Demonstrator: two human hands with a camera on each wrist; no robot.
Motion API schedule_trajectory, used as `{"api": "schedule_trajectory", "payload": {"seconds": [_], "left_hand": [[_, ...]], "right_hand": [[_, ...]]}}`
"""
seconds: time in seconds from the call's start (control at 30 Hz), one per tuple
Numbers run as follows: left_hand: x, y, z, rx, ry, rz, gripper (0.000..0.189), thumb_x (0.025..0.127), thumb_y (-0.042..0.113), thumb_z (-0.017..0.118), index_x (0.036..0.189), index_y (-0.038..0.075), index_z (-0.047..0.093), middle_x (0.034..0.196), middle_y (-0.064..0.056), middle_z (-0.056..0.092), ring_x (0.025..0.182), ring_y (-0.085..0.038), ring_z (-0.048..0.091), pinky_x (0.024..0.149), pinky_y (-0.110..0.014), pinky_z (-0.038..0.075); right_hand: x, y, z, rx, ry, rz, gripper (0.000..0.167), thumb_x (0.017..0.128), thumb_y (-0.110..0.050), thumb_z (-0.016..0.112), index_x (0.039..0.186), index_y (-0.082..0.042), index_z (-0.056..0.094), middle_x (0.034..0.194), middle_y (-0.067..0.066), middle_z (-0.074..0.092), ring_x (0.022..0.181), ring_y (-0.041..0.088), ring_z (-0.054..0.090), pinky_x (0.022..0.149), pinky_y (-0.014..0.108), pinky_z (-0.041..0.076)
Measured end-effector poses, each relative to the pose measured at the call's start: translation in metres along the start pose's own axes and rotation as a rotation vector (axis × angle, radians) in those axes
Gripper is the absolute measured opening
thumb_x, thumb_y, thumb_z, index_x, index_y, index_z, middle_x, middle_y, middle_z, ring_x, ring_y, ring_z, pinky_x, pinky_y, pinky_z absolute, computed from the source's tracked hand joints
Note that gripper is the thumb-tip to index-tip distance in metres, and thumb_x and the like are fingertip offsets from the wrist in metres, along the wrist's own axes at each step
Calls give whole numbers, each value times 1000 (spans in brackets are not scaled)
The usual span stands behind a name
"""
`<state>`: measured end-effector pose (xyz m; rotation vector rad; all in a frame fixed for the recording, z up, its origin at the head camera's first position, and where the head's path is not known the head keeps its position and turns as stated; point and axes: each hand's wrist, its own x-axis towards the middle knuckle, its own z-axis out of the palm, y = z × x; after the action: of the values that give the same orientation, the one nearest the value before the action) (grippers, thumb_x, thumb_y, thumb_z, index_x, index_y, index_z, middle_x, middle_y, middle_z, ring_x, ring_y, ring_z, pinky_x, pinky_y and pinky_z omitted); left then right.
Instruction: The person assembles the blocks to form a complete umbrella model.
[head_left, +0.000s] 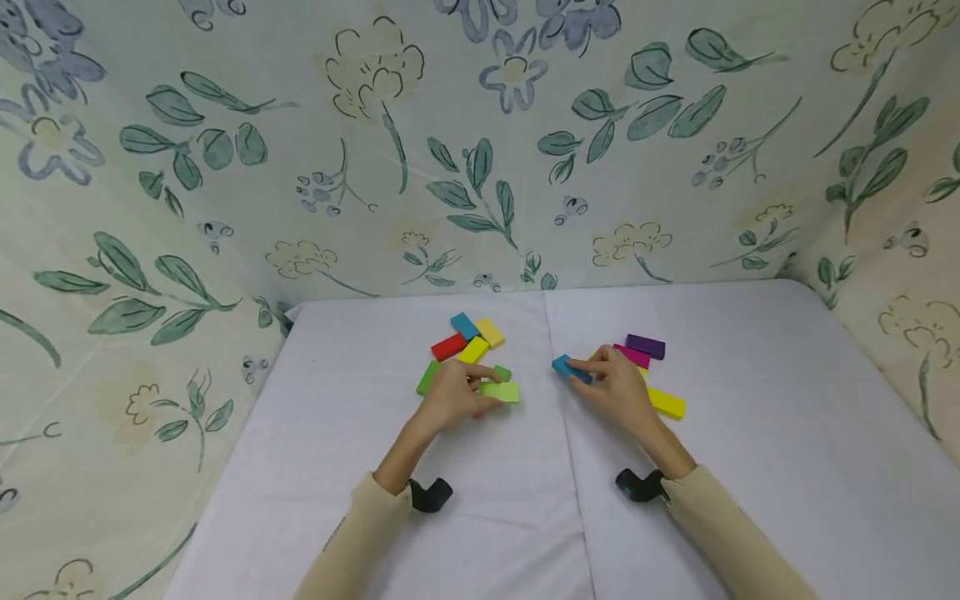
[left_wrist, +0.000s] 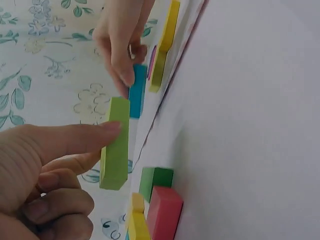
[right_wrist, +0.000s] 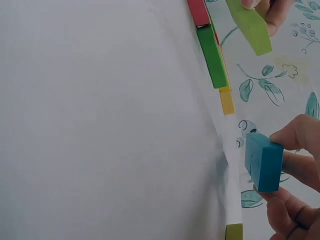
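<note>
My left hand (head_left: 452, 393) pinches a light green block (head_left: 501, 392) between thumb and fingers, lifted off the cloth, as the left wrist view shows. Near it lies a loose group of blocks: a red block (head_left: 448, 347), a blue block (head_left: 464, 326), yellow ones and green ones. My right hand (head_left: 617, 388) pinches a blue block (right_wrist: 264, 162) by its edges, held above the table. Beside and partly behind that hand sit a purple block (head_left: 646, 346), a magenta block (head_left: 633, 356) and a yellow block (head_left: 666, 403).
A white cloth (head_left: 300, 467) with a crease down its middle covers the table. Floral fabric (head_left: 480, 208) hangs behind the far edge and at the sides. A dark strap device (head_left: 431, 496) sits at each wrist.
</note>
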<state>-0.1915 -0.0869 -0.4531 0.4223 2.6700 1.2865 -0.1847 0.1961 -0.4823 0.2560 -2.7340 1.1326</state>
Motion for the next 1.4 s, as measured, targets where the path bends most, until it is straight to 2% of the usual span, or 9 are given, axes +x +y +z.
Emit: {"api": "schedule_trajectory", "payload": {"seconds": [0.17,0.3,0.5,0.6,0.7,0.83,0.93,1.13,1.4], "left_hand": [[-9,9,21,43,56,-20,26,77,16,92,99,9,82,58,4,32,54,-9,35,51,-20,23],[-16,9,38,88,71,-26,25,77,18,93,98,8,83,56,6,33,52,-7,34,48,-19,21],[-21,2,54,125,80,-19,27,76,17,92,99,7,82,54,8,36,51,-5,35,48,-19,22],[-22,-1,54,98,65,-8,27,77,18,92,100,7,81,57,6,42,53,-6,38,49,-19,26],[-22,-4,51,97,45,2,27,78,21,92,100,11,82,68,3,51,61,-8,45,55,-19,33],[-21,-6,48,105,22,-5,25,78,26,92,99,18,82,88,0,59,77,-11,52,66,-20,41],[-21,-8,46,100,7,0,23,79,28,92,100,21,83,94,0,60,85,-12,54,71,-22,44],[-22,-13,41,72,-17,59,23,80,24,91,102,21,84,95,1,63,89,-16,57,74,-21,44],[-22,-19,37,63,-40,131,24,82,20,89,105,17,84,96,0,66,87,-18,57,71,-19,43]], "right_hand": [[8,-3,15,23,-30,41,28,88,-14,81,116,-7,80,86,11,56,79,22,49,62,24,35],[10,-5,23,12,-53,70,30,88,-16,82,117,-6,79,84,12,55,75,20,48,60,24,34],[13,-5,23,-10,-192,57,37,91,-18,80,126,-10,75,89,9,58,75,18,50,60,20,38],[15,-1,14,10,-298,8,42,92,-19,79,132,-10,71,92,8,59,79,18,51,62,20,42],[19,5,5,27,-379,-21,49,92,-21,79,139,-12,67,97,8,61,82,18,52,66,20,45],[24,14,0,33,-411,-24,58,90,-24,82,145,-17,62,107,9,63,82,18,51,67,21,44],[28,19,-1,55,-422,-20,64,88,-27,84,147,-20,60,116,10,61,83,18,50,67,22,42],[34,25,-4,109,-434,-86,63,86,-26,86,144,-18,63,139,13,55,83,17,54,69,21,45],[38,30,-4,186,-471,-152,53,87,-16,85,137,-9,68,142,15,59,79,17,55,67,20,45]]}}
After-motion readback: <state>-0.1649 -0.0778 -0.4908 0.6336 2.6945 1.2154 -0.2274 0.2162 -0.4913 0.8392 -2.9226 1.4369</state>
